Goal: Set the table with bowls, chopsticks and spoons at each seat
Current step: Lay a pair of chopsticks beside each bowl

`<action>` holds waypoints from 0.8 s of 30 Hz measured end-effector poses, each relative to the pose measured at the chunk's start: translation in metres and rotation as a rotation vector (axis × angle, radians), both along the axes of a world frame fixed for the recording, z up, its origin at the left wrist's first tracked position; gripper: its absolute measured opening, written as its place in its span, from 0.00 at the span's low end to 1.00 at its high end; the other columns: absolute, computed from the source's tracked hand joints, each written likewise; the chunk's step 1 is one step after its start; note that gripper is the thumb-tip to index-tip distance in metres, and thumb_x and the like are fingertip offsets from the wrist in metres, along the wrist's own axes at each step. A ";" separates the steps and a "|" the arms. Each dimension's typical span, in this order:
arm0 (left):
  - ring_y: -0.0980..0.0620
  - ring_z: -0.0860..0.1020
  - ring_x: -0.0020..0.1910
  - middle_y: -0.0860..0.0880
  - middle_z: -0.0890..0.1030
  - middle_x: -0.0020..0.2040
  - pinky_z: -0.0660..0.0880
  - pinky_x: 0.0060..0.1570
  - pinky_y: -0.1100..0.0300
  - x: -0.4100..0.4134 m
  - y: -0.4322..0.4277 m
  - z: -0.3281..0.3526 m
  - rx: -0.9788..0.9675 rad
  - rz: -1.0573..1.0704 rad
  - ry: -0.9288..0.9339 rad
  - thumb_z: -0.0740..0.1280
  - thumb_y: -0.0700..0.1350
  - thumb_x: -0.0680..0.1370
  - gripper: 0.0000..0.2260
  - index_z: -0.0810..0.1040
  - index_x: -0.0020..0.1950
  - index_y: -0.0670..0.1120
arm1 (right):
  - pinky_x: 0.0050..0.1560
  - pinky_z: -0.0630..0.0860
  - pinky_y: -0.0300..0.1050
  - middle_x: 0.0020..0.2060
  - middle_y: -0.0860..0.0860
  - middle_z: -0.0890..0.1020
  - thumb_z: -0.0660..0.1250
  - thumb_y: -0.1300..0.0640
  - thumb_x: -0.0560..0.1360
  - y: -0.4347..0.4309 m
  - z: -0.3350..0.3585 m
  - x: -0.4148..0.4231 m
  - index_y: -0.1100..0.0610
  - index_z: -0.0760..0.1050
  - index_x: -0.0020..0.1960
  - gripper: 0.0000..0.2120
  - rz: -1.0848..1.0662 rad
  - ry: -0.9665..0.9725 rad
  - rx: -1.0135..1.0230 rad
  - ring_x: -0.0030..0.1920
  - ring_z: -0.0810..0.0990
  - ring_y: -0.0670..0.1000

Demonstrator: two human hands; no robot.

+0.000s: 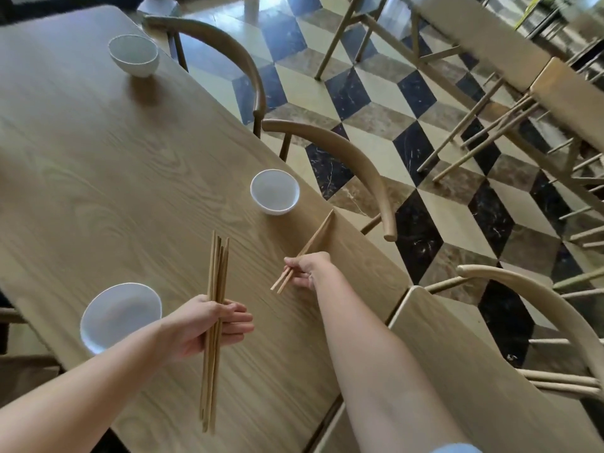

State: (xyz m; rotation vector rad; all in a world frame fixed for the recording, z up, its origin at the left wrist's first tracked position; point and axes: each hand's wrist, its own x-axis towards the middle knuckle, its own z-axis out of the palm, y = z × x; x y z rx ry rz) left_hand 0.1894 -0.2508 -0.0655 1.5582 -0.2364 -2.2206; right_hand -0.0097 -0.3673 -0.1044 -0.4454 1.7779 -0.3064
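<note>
- Your left hand (209, 325) is gripping a bundle of pale wooden chopsticks (217, 273), fingers curled round the sticks near their middle, with the ends sticking out both toward you and away from you.
- Your right hand (304, 269) is pinching a pair of pale wooden chopsticks (315, 238) between thumb and fingers close to one end. The long part is pointing away toward the right edge of the table. Whether the far tips are touching the wood cannot be told.
- The nearest round white bowl (121, 313) is sitting just left of your left wrist, its inside showing only plain white.
- The middle round white bowl (275, 191) is standing upright near the right edge, just beyond the far tips of the pinched pair, and is likewise showing a plain white inside.
- The far round white bowl (133, 53) is standing well apart from the others, up near the far end.
- The light wood-grain table (114, 158) is carrying all three bowls.
- A curved-back wooden chair (343, 152) is standing tucked in beside the middle bowl, with similar chairs along the same side.
- The floor of dark, brown and cream diamond tiles (376, 93) is showing to the right.
</note>
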 end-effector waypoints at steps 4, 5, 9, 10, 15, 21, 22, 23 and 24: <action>0.40 0.86 0.52 0.37 0.86 0.53 0.82 0.52 0.49 -0.001 -0.001 -0.005 -0.005 0.006 -0.106 0.60 0.36 0.84 0.09 0.76 0.59 0.33 | 0.19 0.76 0.41 0.32 0.57 0.79 0.77 0.64 0.70 -0.010 -0.006 -0.002 0.66 0.76 0.41 0.10 0.051 0.148 -0.049 0.27 0.79 0.51; 0.40 0.86 0.52 0.37 0.86 0.52 0.82 0.51 0.48 -0.002 -0.001 -0.004 -0.005 0.005 -0.116 0.60 0.36 0.84 0.09 0.76 0.59 0.33 | 0.24 0.80 0.44 0.32 0.57 0.79 0.77 0.64 0.70 -0.011 -0.008 -0.003 0.66 0.76 0.40 0.10 0.066 0.175 -0.060 0.26 0.79 0.53; 0.39 0.86 0.51 0.36 0.86 0.52 0.83 0.49 0.48 -0.006 -0.003 -0.002 0.001 0.017 -0.117 0.60 0.36 0.84 0.10 0.76 0.60 0.32 | 0.32 0.84 0.50 0.35 0.59 0.83 0.77 0.60 0.70 -0.010 -0.008 -0.005 0.66 0.79 0.42 0.11 0.106 0.270 -0.096 0.26 0.83 0.57; 0.39 0.86 0.51 0.36 0.86 0.52 0.83 0.49 0.48 -0.007 -0.004 -0.001 0.001 0.019 -0.113 0.60 0.36 0.84 0.10 0.77 0.60 0.32 | 0.29 0.83 0.48 0.34 0.58 0.82 0.77 0.59 0.71 -0.010 -0.007 -0.006 0.65 0.77 0.41 0.11 0.125 0.294 -0.115 0.25 0.83 0.57; 0.39 0.86 0.51 0.36 0.86 0.52 0.83 0.49 0.48 -0.012 -0.007 -0.001 -0.010 0.010 -0.104 0.60 0.36 0.84 0.10 0.77 0.59 0.32 | 0.17 0.69 0.33 0.34 0.55 0.80 0.72 0.58 0.75 -0.008 -0.009 -0.004 0.62 0.73 0.42 0.10 0.192 0.375 -0.227 0.19 0.78 0.50; 0.38 0.86 0.52 0.36 0.86 0.52 0.82 0.52 0.47 -0.008 0.001 -0.007 0.008 0.005 -0.114 0.60 0.36 0.84 0.10 0.77 0.60 0.32 | 0.27 0.82 0.45 0.40 0.58 0.82 0.68 0.54 0.78 -0.002 -0.020 0.006 0.65 0.75 0.47 0.12 0.121 0.358 -0.277 0.24 0.83 0.55; 0.38 0.86 0.52 0.36 0.86 0.52 0.82 0.52 0.47 -0.006 0.003 -0.008 0.012 0.003 -0.118 0.60 0.36 0.84 0.10 0.77 0.60 0.32 | 0.26 0.82 0.45 0.42 0.59 0.82 0.67 0.54 0.78 -0.002 -0.022 0.007 0.65 0.75 0.50 0.13 0.104 0.351 -0.286 0.24 0.83 0.55; 0.38 0.86 0.51 0.36 0.86 0.52 0.82 0.51 0.47 -0.005 0.004 -0.008 0.017 0.000 -0.123 0.60 0.36 0.84 0.10 0.77 0.60 0.32 | 0.25 0.81 0.44 0.44 0.60 0.82 0.67 0.54 0.78 -0.002 -0.023 0.008 0.66 0.75 0.51 0.14 0.086 0.339 -0.291 0.23 0.82 0.55; 0.38 0.86 0.51 0.36 0.86 0.52 0.82 0.52 0.47 -0.003 0.006 -0.008 0.020 -0.002 -0.128 0.60 0.36 0.84 0.10 0.77 0.60 0.32 | 0.24 0.80 0.43 0.46 0.61 0.83 0.67 0.55 0.78 -0.001 -0.024 0.009 0.67 0.75 0.52 0.14 0.070 0.324 -0.287 0.22 0.82 0.55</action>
